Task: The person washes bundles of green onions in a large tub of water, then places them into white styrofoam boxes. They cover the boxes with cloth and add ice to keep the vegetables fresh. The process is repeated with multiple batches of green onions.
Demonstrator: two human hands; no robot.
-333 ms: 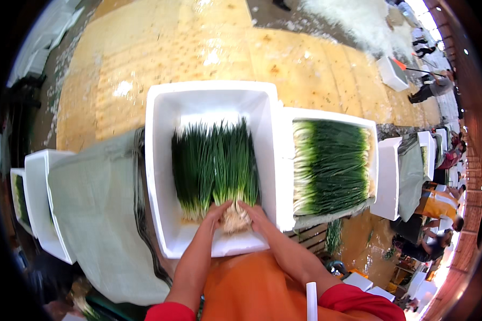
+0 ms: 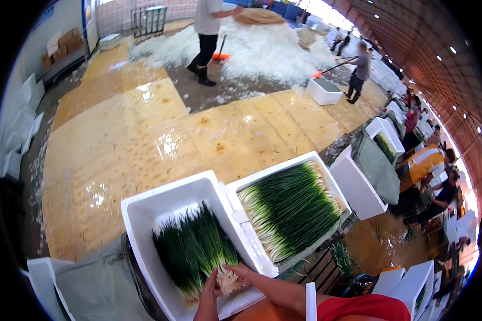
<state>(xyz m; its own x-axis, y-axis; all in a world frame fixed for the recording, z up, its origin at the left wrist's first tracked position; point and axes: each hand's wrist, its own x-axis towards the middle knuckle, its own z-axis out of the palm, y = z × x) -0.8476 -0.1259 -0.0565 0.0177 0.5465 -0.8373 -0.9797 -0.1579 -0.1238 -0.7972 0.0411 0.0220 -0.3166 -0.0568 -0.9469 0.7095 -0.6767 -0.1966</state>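
Both hands, left hand (image 2: 209, 293) and right hand (image 2: 240, 272), have fingers clamped on the green scallion bundle's (image 2: 198, 249) pale roots; keep roots level inside the white foam box (image 2: 144, 214).

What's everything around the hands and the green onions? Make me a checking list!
Surface: wet yellow floor, scattered white ice bits.
Job's things: green onion bunch lying in a white foam box, pale roots toward the person.
Clutter: second foam box filled with green onions; grey sheet at left.
Grippers: left hand and right hand both touch the bunch's root end.
Cables: nothing seen.
Surroundings: ice pile, people with shovels, seated workers at right.
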